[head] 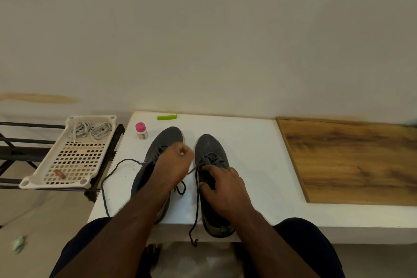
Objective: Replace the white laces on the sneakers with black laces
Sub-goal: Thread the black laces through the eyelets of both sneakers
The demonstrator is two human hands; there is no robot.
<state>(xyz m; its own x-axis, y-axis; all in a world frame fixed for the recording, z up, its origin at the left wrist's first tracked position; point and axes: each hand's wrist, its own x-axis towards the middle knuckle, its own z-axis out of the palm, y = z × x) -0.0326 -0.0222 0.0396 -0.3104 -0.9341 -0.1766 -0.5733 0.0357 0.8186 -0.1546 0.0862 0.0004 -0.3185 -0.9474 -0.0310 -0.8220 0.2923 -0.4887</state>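
Note:
Two dark grey sneakers stand side by side on the white table (252, 156), toes pointing away from me. My left hand (174, 162) hovers over the left sneaker (168, 136) and pinches a black lace that runs across to the right sneaker (208, 144). My right hand (222, 185) rests on the right sneaker's tongue area, its fingers curled on the shoe by the eyelets. The black lace (196, 205) of the right shoe hangs down past the table's front edge. Another black lace (106, 183) loops out to the left of the left sneaker. Two coiled white laces (90, 131) lie in the tray.
A white perforated plastic tray (67, 165) sits on a black metal rack at the left, with a small brown object in it. A pink-capped bottle (141, 131) and a green clip (167, 117) lie near the table's back edge. A wooden board (352, 160) covers the right side.

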